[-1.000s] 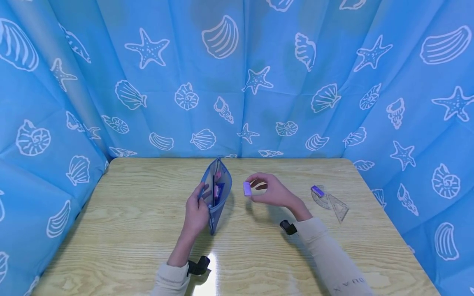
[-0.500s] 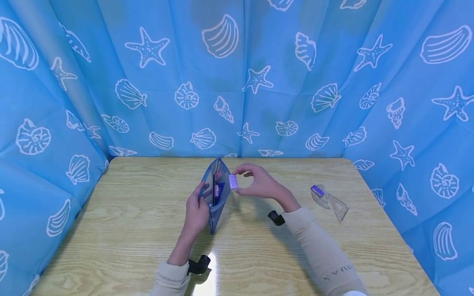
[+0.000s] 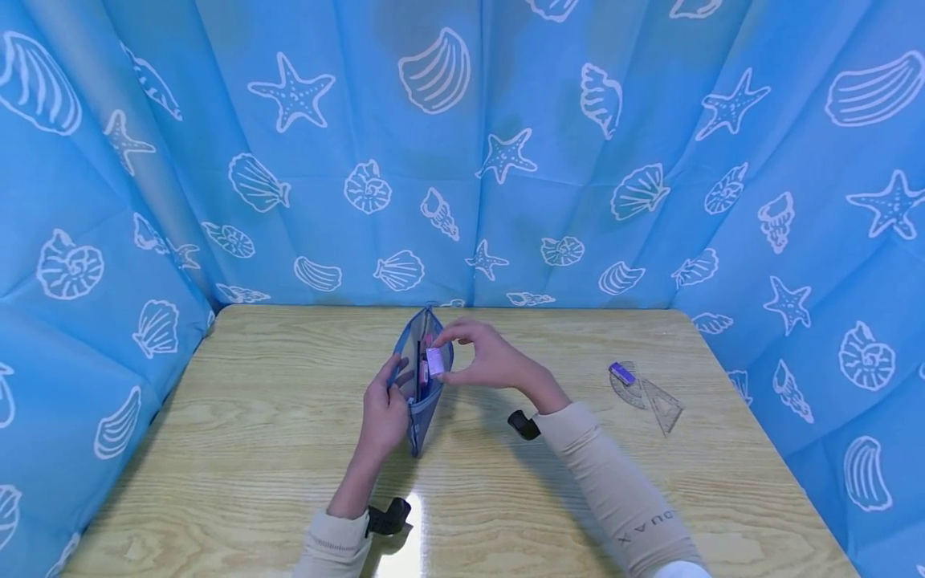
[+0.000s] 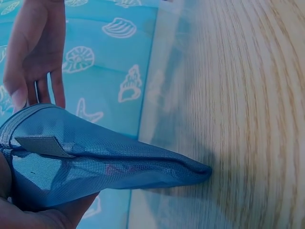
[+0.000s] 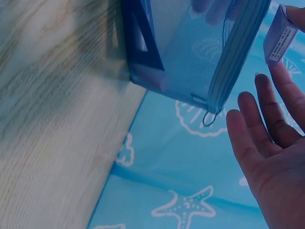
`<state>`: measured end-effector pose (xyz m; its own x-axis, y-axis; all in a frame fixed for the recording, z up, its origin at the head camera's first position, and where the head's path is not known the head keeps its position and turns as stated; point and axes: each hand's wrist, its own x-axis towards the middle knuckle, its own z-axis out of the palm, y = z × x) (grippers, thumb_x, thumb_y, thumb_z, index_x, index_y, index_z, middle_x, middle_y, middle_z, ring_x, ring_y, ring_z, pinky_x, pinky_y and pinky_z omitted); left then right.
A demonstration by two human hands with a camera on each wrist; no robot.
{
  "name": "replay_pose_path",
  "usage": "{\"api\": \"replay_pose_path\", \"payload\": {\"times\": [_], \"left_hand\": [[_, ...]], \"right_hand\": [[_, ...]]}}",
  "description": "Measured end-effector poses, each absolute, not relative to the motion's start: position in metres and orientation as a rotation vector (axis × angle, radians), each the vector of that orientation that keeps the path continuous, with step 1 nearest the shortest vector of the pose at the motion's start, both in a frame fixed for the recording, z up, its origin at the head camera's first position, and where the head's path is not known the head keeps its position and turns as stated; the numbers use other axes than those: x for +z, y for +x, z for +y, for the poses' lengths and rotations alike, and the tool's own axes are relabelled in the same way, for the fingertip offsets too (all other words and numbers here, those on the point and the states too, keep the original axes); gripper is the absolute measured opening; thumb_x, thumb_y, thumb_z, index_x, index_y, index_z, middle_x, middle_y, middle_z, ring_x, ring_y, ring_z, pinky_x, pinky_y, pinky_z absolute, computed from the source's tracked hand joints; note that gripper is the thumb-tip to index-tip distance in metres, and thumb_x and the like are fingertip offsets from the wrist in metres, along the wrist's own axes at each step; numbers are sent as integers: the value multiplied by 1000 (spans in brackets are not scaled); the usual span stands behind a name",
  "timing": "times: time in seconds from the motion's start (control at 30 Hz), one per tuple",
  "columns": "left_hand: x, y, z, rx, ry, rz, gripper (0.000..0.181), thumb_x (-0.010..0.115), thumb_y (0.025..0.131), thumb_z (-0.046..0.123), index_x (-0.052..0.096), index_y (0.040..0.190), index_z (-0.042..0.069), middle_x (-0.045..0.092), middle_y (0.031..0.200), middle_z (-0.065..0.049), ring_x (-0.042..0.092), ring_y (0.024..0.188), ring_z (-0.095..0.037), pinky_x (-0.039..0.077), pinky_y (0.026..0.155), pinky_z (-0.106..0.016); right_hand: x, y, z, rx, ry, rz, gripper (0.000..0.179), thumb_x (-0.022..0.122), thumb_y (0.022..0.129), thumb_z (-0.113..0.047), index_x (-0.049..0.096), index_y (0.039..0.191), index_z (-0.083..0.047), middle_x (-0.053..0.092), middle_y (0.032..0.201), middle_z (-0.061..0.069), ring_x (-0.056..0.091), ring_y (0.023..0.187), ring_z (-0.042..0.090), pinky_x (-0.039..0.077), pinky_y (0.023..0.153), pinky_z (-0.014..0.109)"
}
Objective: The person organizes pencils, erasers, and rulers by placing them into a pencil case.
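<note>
My left hand [image 3: 383, 413] grips the side of a blue mesh zip pouch [image 3: 425, 419], held upright with its mouth spread. Inside show a dark slim item and a pink-and-white one; in the right wrist view a blue triangular shape [image 5: 145, 43] shows through the mesh. My right hand [image 3: 491, 357] pinches a small purple box [image 3: 435, 361] between thumb and index finger, over the pouch's mouth. A white printed label [image 5: 282, 43] is on the box's side in the right wrist view. My other right fingers [image 5: 250, 124] are spread beside the zip.
To the right on the wooden table [image 3: 238, 449] lie a clear protractor [image 3: 627, 393], a purple eraser-like block [image 3: 621, 373] on it, and a clear set square [image 3: 661, 405]. A blue shell-patterned curtain [image 3: 462, 160] surrounds the table's back and sides.
My right hand has moved left with the purple box, from beside the pouch to over its mouth. My left hand and the pouch have stayed nearly still.
</note>
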<state>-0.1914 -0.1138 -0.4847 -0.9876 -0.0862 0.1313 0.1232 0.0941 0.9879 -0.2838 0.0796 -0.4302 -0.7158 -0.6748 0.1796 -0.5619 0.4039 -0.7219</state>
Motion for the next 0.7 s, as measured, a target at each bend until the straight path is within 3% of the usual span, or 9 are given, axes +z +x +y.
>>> {"api": "replay_pose_path", "payload": {"times": [0.43,0.7], "left_hand": [[-486,-193,-112,-2006,-85,-2169,55,24,98,-12,29,152,-14,42,151,-35,49,135,-50,45,110,-58],[-486,-193,-114,-2004,-86,-2159,55,25,97,-13,29,152,-16,43,150,-35,50,134,-50,46,110,-57]], "right_hand": [[-426,-277,65,-1017,-1192,2559,40,82,84,-25,75,118,-5,60,132,8,52,128,28,47,109,47],[-425,-273,63,-988,-1176,2518,36,78,89,-28,76,116,-5,59,135,8,48,130,28,44,110,49]]}}
